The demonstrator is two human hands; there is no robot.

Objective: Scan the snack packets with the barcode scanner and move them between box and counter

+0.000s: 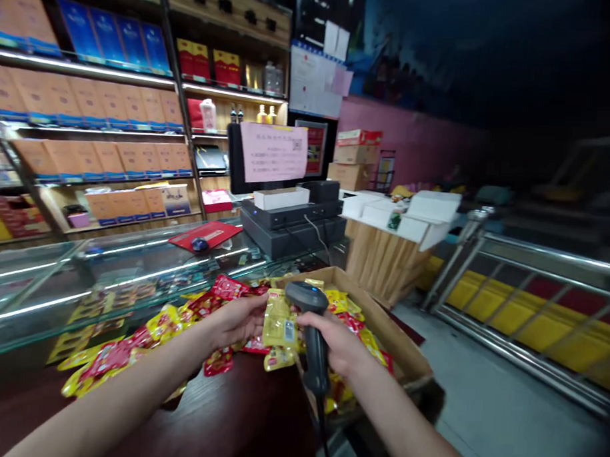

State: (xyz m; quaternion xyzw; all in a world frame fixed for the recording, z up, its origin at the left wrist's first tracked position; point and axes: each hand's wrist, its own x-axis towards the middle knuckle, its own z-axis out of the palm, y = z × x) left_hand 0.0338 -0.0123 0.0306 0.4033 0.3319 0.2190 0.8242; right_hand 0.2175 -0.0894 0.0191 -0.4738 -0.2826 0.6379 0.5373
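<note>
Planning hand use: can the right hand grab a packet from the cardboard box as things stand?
Probably not yet: the right hand has its grip around the barcode scanner. Otherwise the way looks free, since the cardboard box is open with packets showing near that hand.

Dark glossy table [243, 413], heaped red and yellow packets [113, 356]

Both bare forearms [129, 399] extend forward, left fingers [255, 307] pinched together, right fingers [312, 319] curled in a grip.
</note>
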